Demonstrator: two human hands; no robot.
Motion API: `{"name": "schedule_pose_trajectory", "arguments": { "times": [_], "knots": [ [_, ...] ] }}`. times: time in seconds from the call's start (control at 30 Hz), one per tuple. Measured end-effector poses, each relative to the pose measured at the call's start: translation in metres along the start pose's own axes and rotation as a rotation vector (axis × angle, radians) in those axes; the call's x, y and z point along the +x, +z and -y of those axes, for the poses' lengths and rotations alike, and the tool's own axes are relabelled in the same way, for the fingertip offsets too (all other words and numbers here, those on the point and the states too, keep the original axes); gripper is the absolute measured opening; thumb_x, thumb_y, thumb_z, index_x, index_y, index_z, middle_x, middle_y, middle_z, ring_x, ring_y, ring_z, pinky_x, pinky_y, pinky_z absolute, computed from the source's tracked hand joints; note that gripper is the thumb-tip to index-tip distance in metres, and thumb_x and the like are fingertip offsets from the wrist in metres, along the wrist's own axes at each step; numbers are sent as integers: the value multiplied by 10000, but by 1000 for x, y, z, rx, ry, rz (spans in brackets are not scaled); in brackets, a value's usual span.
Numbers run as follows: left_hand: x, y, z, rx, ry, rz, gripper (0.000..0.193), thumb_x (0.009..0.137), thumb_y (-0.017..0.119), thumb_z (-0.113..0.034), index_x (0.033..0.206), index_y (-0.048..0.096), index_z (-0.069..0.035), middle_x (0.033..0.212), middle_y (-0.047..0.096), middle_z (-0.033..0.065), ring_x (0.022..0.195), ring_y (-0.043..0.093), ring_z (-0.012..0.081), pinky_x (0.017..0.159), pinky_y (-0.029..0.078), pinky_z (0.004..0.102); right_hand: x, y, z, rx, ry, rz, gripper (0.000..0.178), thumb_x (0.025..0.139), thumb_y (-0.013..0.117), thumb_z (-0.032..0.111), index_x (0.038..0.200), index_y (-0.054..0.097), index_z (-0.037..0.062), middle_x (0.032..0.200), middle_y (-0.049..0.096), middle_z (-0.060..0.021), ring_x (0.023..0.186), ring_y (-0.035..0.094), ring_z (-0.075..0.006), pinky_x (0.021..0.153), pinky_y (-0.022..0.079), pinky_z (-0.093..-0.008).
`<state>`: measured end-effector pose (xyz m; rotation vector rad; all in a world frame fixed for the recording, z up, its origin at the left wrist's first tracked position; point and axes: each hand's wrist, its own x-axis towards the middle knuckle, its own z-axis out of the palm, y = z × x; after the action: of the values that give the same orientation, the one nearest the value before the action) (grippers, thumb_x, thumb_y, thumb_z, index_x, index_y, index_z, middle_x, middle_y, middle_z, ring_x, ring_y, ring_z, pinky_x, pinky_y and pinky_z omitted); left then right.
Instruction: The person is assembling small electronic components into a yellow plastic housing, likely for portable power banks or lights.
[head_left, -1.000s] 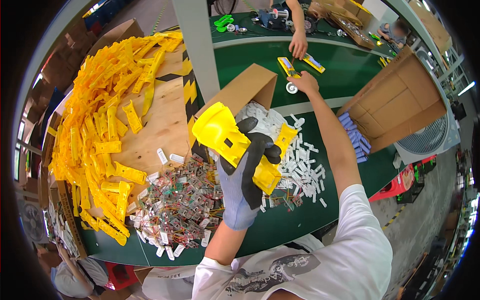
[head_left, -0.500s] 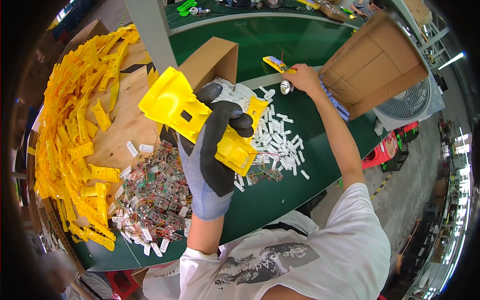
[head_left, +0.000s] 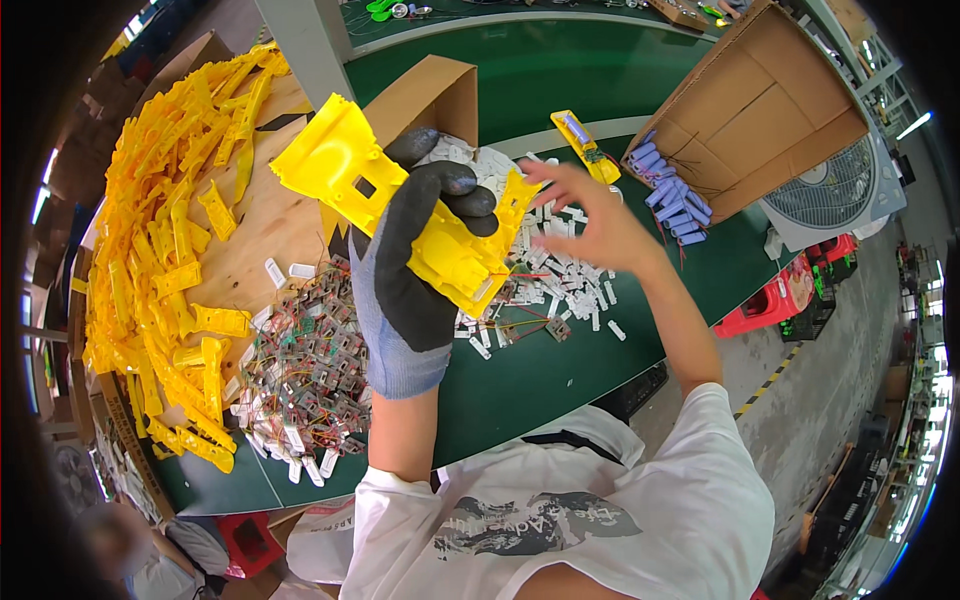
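My left hand (head_left: 415, 240), in a grey glove with a black palm, is closed around a yellow plastic shell (head_left: 330, 165) raised above the table. A second yellow piece (head_left: 515, 203) shows beyond its fingers; whether it is a separate shell I cannot tell. My bare right hand (head_left: 595, 222) is just right of these pieces, fingers and thumb apart and nothing visible between them. Farther back on the table lies another yellow shell (head_left: 605, 170) with a purple battery cell and a small circuit board in it. A small circuit board with wires (head_left: 557, 328) lies below my hands.
Yellow shells (head_left: 150, 250) are heaped at left on a wooden board. Wired circuit boards (head_left: 310, 360) and white plastic pieces (head_left: 575, 265) form piles on the green table (head_left: 500, 400). Purple battery cells (head_left: 675, 195) spill from a cardboard box (head_left: 750, 110), near a fan (head_left: 825, 185).
My right hand has let go of the battery-fitted yellow shell, now lying on the table, and come back toward my left hand. My left hand still grips its yellow shell.
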<state>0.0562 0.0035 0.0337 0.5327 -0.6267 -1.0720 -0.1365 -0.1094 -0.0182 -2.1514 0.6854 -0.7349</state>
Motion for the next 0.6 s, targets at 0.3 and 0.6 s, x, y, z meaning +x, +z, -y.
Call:
{"name": "schedule_pose_trajectory", "arguments": {
  "times": [0.3, 0.6],
  "knots": [
    [9, -12, -7, -72, 39, -11, 386, 932, 555, -168, 1259, 467, 16, 921, 593, 110, 813, 577, 205, 742, 492, 337, -4, 35, 13, 1232, -4, 821, 803, 749, 761, 188, 1426, 355, 41, 1169, 603, -151, 1059, 597, -196, 893, 468, -326],
    [15, -24, -13, -60, 98, -42, 386, 924, 559, -166, 1258, 461, 0, 905, 602, 114, 814, 594, 200, 732, 497, 329, -16, 56, 22, 408, -275, 496, 168, 787, 717, 181, 905, 646, 86, 1063, 630, -60, 1099, 516, -221, 981, 373, -370]
  ]
}}
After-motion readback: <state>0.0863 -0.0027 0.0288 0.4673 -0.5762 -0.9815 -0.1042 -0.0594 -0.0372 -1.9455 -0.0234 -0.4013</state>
